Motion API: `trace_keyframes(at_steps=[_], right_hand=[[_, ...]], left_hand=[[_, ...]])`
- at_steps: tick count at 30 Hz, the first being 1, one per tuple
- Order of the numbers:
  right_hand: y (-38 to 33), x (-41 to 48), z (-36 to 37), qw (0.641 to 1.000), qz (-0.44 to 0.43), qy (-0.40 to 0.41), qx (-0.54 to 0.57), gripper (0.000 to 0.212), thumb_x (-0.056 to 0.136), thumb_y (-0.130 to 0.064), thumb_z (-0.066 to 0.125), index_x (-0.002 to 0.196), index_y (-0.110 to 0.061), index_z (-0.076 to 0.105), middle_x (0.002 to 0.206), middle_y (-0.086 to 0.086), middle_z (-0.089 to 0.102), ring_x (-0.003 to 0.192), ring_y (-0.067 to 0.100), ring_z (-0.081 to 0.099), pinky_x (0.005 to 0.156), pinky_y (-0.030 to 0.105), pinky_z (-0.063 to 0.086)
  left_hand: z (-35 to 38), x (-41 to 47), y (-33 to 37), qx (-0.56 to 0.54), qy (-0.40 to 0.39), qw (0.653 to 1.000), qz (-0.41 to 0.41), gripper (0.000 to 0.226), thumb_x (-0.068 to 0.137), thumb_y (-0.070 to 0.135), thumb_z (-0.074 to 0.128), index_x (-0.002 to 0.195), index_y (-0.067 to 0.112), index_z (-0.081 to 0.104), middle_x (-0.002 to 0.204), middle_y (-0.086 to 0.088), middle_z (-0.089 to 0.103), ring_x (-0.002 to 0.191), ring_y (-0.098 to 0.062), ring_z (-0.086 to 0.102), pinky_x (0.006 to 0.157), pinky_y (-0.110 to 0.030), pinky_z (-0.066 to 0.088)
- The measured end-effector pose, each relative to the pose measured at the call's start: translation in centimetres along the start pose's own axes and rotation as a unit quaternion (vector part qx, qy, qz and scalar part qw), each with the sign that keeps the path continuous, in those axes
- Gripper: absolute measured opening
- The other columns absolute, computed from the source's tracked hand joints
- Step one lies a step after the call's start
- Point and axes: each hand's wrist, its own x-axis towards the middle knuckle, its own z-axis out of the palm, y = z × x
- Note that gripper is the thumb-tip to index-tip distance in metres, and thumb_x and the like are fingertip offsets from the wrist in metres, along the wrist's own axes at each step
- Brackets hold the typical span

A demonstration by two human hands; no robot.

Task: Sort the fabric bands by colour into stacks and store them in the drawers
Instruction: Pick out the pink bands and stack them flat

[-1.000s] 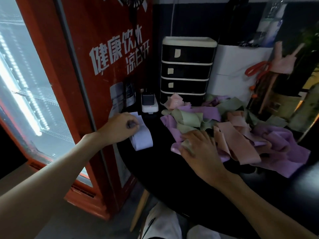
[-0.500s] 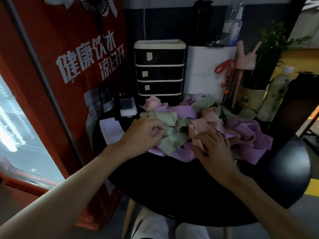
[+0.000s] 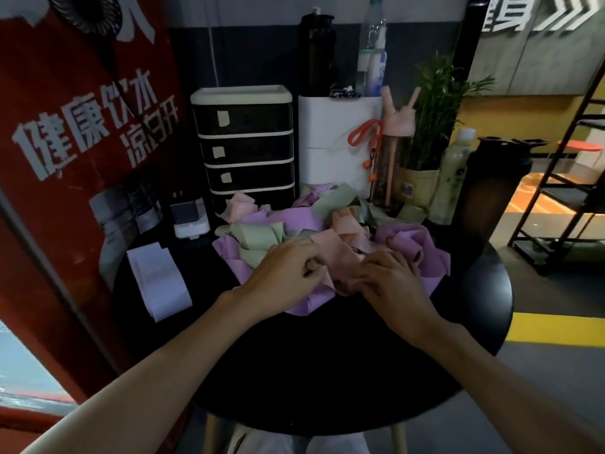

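Both hands are down in the messy pile of fabric bands in the middle of the round black table, with pink, green and purple all tangled together. The left hand has its fingers curled and pinches a pink band; the right hand grips the same band just beside it, at the front of the heap. A flat pale stack lies apart on the left, and the drawer unit stands behind the pile, its visible drawers pushed in
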Motion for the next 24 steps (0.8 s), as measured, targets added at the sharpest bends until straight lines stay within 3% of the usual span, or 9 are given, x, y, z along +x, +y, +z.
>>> trace_keyframes(at_steps=[2, 4, 7, 9, 11, 15, 19, 24], right_hand=[[0.0, 0.8, -0.4, 0.999, 0.0, 0.015, 0.046, 0.028, 0.083, -0.044, 0.047, 0.093, -0.031, 0.07, 0.101, -0.009, 0.06, 0.098, 0.024, 0.056, 0.081, 0.047, 0.045], [-0.4, 1.8, -1.3, 0.992, -0.003, 0.051, 0.115, 0.022, 0.086, -0.031, 0.053, 0.097, -0.023, 0.071, 0.099, -0.005, 0.064, 0.094, 0.021, 0.059, 0.079, 0.042, 0.048], [-1.7, 3.5, -4.0, 0.97, 0.02, 0.094, 0.224, 0.015, 0.092, -0.008, 0.061, 0.101, -0.014, 0.071, 0.09, -0.01, 0.063, 0.079, -0.002, 0.059, 0.069, 0.017, 0.044], [-2.6, 4.3, -5.9, 0.956, 0.031, 0.105, 0.273, 0.013, 0.094, -0.011, 0.061, 0.102, -0.014, 0.071, 0.091, -0.013, 0.066, 0.08, -0.005, 0.06, 0.066, 0.012, 0.045], [-3.2, 5.0, -7.4, 0.941, 0.032, 0.118, 0.314, 0.012, 0.094, -0.015, 0.062, 0.1, -0.018, 0.072, 0.094, -0.011, 0.069, 0.084, 0.002, 0.062, 0.069, 0.013, 0.048], [-4.3, 5.9, -9.1, 0.926, 0.014, 0.136, 0.351, 0.018, 0.093, -0.011, 0.061, 0.093, -0.027, 0.068, 0.094, -0.013, 0.068, 0.082, 0.002, 0.062, 0.07, 0.014, 0.047], [-5.2, 6.0, -9.8, 0.909, 0.022, 0.141, 0.391, 0.018, 0.091, -0.009, 0.064, 0.09, -0.027, 0.068, 0.093, -0.012, 0.069, 0.081, 0.0, 0.062, 0.071, 0.015, 0.05], [-5.5, 5.6, -9.0, 0.904, 0.071, 0.105, 0.409, 0.016, 0.091, -0.012, 0.065, 0.103, -0.023, 0.065, 0.101, -0.004, 0.068, 0.089, 0.008, 0.063, 0.075, 0.022, 0.052]], left_hand=[[-0.1, 0.1, 0.4, -0.011, 0.016, 1.0, 0.006, 0.026, 0.081, 0.037, 0.049, 0.093, 0.026, 0.069, 0.096, 0.007, 0.067, 0.094, -0.019, 0.061, 0.082, -0.044, 0.051], [-0.4, 0.4, 0.7, -0.037, 0.035, 0.999, 0.018, 0.023, 0.084, 0.029, 0.058, 0.104, 0.028, 0.069, 0.104, 0.01, 0.065, 0.099, -0.015, 0.06, 0.086, -0.042, 0.05], [-1.3, 0.8, 1.7, -0.112, 0.069, 0.991, 0.031, 0.026, 0.085, 0.024, 0.072, 0.11, 0.03, 0.068, 0.111, 0.011, 0.064, 0.105, -0.007, 0.06, 0.091, -0.031, 0.051], [-2.2, 1.0, 3.0, -0.195, 0.074, 0.978, 0.019, 0.028, 0.088, 0.016, 0.073, 0.105, 0.037, 0.064, 0.109, 0.013, 0.065, 0.098, 0.004, 0.06, 0.081, -0.013, 0.047], [-2.9, 1.4, 4.0, -0.249, 0.109, 0.962, 0.0, 0.024, 0.088, 0.014, 0.073, 0.103, 0.032, 0.066, 0.102, 0.01, 0.069, 0.087, 0.007, 0.06, 0.07, -0.008, 0.043], [-4.1, 2.4, 4.7, -0.248, 0.154, 0.956, -0.001, 0.018, 0.086, 0.012, 0.075, 0.103, 0.019, 0.073, 0.095, 0.003, 0.073, 0.083, -0.004, 0.064, 0.067, -0.013, 0.045], [-4.8, 2.3, 5.1, -0.295, 0.168, 0.941, 0.0, 0.011, 0.087, 0.004, 0.072, 0.089, 0.014, 0.076, 0.088, -0.003, 0.076, 0.081, -0.01, 0.068, 0.078, -0.028, 0.054], [-5.4, 1.7, 5.1, -0.319, 0.174, 0.931, -0.026, 0.013, 0.088, 0.004, 0.071, 0.085, 0.017, 0.073, 0.082, -0.001, 0.076, 0.076, -0.008, 0.069, 0.072, -0.024, 0.054]])
